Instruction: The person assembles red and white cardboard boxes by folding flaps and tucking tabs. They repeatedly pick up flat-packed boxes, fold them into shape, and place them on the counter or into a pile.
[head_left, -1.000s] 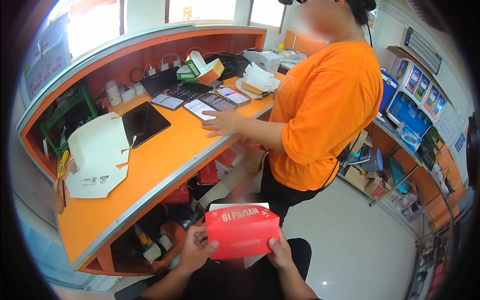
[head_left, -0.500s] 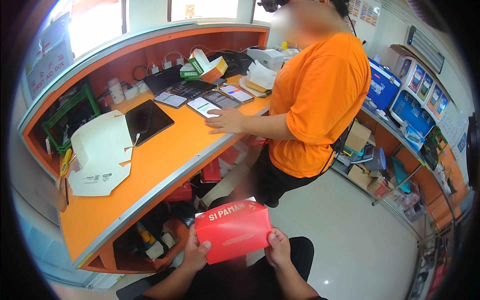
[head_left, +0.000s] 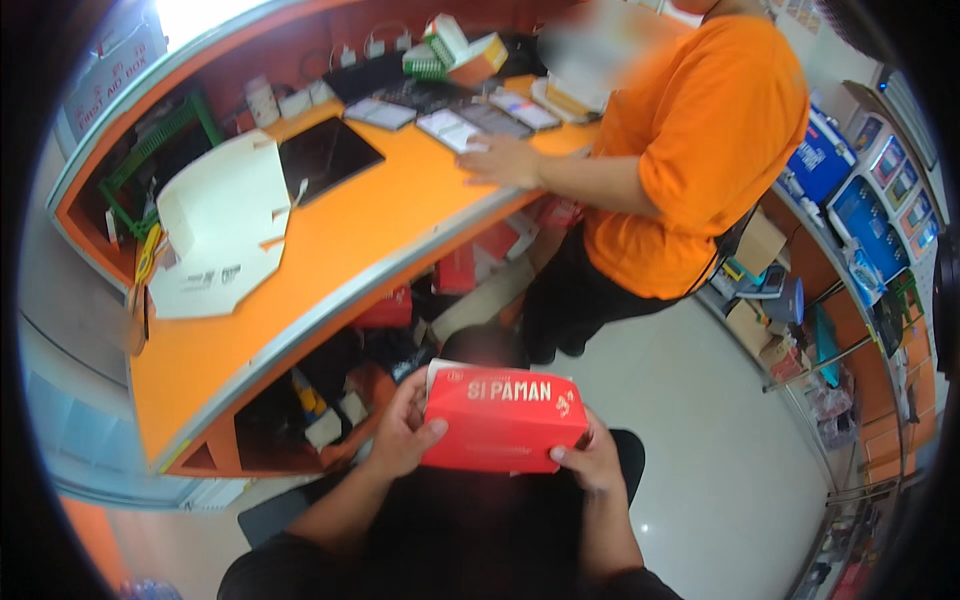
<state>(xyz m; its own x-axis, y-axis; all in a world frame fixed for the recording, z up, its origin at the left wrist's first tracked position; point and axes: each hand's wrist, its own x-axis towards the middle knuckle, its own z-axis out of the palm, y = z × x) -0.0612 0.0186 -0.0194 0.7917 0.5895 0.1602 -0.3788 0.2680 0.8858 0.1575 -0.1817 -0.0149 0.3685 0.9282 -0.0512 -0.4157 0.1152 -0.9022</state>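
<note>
Red box [head_left: 503, 422] sits low in the middle of the frame, held in both our hands.
Our left hand [head_left: 403, 437] and right hand [head_left: 590, 462] each clamp one end; we should keep it level and squeeze gently.

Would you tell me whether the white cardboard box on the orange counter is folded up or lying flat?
Flat: the white cardboard box lies unfolded, flaps spread, on the orange counter.

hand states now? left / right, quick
Left hand: closed on the left end of the red box, thumb on its front.
Right hand: closed on the box's lower right corner.
</note>
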